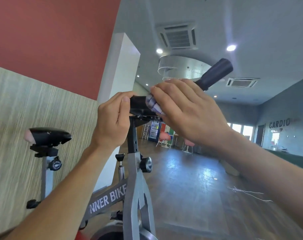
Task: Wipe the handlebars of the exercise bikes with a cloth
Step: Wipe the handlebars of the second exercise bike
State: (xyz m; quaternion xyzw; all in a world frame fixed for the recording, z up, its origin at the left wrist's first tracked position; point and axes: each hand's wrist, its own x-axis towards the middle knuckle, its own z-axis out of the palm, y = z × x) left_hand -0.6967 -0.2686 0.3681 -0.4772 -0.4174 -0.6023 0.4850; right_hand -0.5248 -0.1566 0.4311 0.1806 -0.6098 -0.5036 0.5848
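A grey exercise bike (133,196) stands in front of me, its black handlebar (214,71) rising to the upper right. My left hand (112,120) grips the left part of the bar near the stem. My right hand (185,110) lies over the bar just to the right, fingers wrapped round a white and blue cloth (153,105) that it holds against the bar. Only a small bunched part of the cloth shows under the fingers. The bar's middle is hidden by both hands.
The bike's black saddle (48,135) sits at the left by a striped wall panel. Two black adjusting knobs (146,164) stick out of the frame. Beyond lies a wooden floor (190,179) with pink chairs (164,137), a drinks fridge and a loose white cord (247,193).
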